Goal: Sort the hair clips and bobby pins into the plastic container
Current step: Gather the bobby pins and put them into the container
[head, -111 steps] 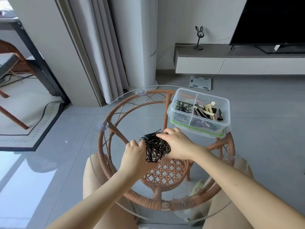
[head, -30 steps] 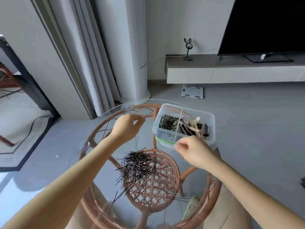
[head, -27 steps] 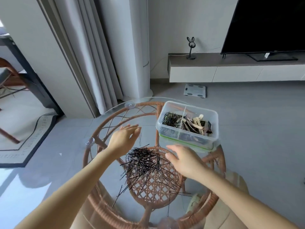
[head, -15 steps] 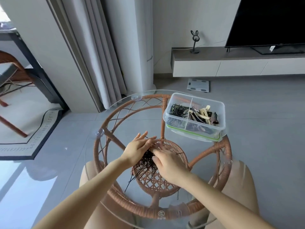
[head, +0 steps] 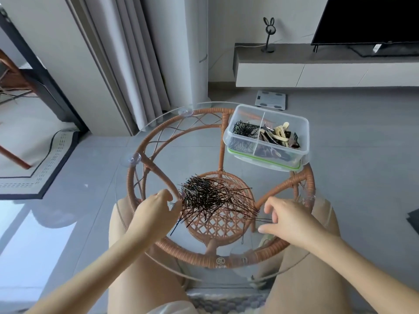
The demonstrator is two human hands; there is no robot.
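Note:
A loose pile of black bobby pins (head: 208, 198) lies on the round glass table top (head: 158, 141), above the rattan centre. My left hand (head: 156, 208) rests at the pile's left edge, fingers curled beside the pins, holding nothing that I can see. My right hand (head: 288, 217) is at the pile's right edge with fingers apart, touching a stray pin (head: 263, 219). The clear plastic container (head: 267, 155) stands at the table's far right. Its left compartment holds bobby pins (head: 243, 129), its right one cream and dark hair clips (head: 280, 138).
The table has a rattan frame (head: 140, 166) under the glass, with suction cups at the rim. My knees are under its near edge. Curtains (head: 140, 53) hang behind on the left; a TV bench (head: 317, 71) and a bathroom scale (head: 271, 99) are beyond.
Half a second ago both hands were pressed together over the pile; now they have drawn apart to its left and right edges, and the pins lie spread out again.

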